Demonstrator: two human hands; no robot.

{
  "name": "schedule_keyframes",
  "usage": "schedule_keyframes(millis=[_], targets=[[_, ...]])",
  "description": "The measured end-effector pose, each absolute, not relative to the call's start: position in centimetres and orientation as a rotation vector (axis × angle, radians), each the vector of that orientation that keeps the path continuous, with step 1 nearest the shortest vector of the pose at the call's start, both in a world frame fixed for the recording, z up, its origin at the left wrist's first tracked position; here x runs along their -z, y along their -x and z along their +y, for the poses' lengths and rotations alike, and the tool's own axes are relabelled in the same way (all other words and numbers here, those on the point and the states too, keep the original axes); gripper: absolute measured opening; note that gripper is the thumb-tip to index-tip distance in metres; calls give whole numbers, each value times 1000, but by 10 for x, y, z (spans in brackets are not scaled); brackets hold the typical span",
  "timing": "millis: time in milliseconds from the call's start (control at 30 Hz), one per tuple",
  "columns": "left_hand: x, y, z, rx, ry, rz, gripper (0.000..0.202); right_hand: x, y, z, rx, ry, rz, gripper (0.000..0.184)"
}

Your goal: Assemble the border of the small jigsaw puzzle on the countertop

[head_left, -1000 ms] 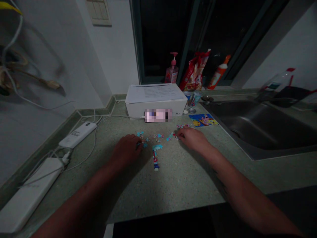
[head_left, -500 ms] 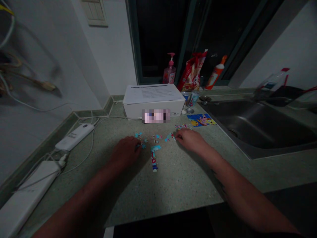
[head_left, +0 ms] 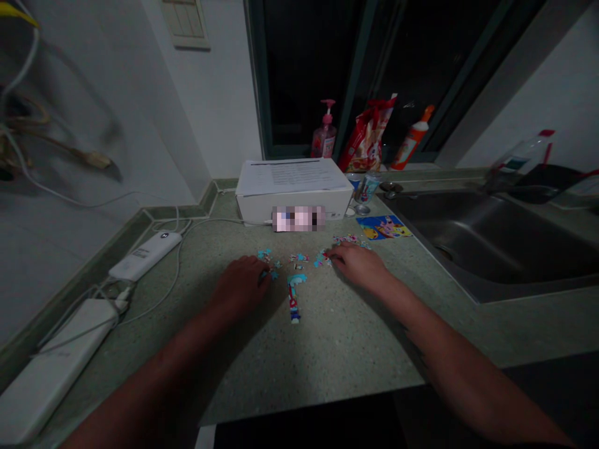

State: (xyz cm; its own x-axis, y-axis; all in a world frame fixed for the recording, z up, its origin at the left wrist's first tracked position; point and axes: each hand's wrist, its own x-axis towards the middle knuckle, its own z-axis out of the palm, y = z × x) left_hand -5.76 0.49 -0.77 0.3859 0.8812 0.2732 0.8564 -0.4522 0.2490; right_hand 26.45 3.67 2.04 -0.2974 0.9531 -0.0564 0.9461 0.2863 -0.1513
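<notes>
My left hand [head_left: 242,280] rests on the counter with its fingers curled, beside a few blue puzzle pieces [head_left: 274,274]. What its fingertips hold, if anything, is hidden. At the small group of blue and red puzzle pieces [head_left: 321,259] are the fingertips of my right hand [head_left: 354,262], bent together; I cannot make out what lies between them. Between the hands lie more loose puzzle pieces [head_left: 299,257]. Nearer to me, a joined strip of puzzle pieces [head_left: 293,299] forms a corner, light blue on top and red and dark blue below. A pile of pinkish pieces [head_left: 345,239] sits behind my right hand.
A white box [head_left: 292,202] stands at the back, with a blurred-out object [head_left: 298,219] before it. The colourful picture card [head_left: 384,227] lies by the sink [head_left: 468,293]. On the left are a white power bank [head_left: 146,254], a power strip [head_left: 70,349] and cables.
My right hand has shifted slightly left, its fingertips now closer over the blue and red pieces. My left hand stays in place, and the view has moved a little.
</notes>
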Motion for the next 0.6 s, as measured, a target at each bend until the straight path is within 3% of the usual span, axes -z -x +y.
schedule_keyframes(millis=[600], targets=[[0, 58, 6, -454, -2543, 1630, 24, -18, -259, 33, -223, 1802, -2495, 39]])
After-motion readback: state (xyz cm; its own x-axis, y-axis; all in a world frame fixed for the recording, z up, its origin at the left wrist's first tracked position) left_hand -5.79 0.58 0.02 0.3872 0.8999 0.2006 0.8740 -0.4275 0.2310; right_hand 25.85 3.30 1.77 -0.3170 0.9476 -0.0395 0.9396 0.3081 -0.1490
